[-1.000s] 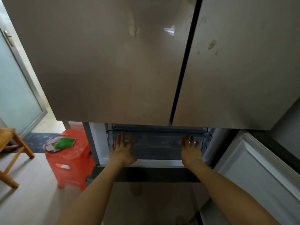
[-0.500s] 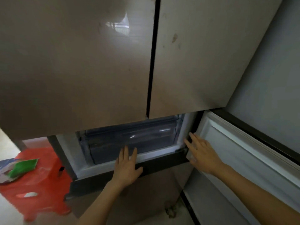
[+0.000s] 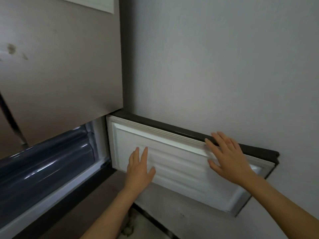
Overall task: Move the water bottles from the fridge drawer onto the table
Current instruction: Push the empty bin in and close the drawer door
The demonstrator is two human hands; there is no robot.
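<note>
While both hands are lying flat on the white inner liner of the lower fridge door [image 3: 181, 171], the person is grasping nothing. The left hand [image 3: 139, 168] is pressing with straight fingers on the ribbed panel, and the right hand [image 3: 227, 156] is resting spread near the top, its fingertips crossing the door's dark upper edge. The door is standing swung wide, close to the grey wall [image 3: 224, 66]. The fridge drawer [image 3: 43, 163] is showing to the left beneath the upper door [image 3: 60, 66], its dark translucent front catching the light. Whether water bottles are lying inside cannot be told, and the table is out of view.

The likeliest trouble is sitting at the right fingertips: if the door is swinging toward the cabinet, they are risking a pinch between its top edge and the upper door. A push the other way is risking a knock against the wall. And if the drawer is sitting proud of its recess, a closing door is going to strike it.
</note>
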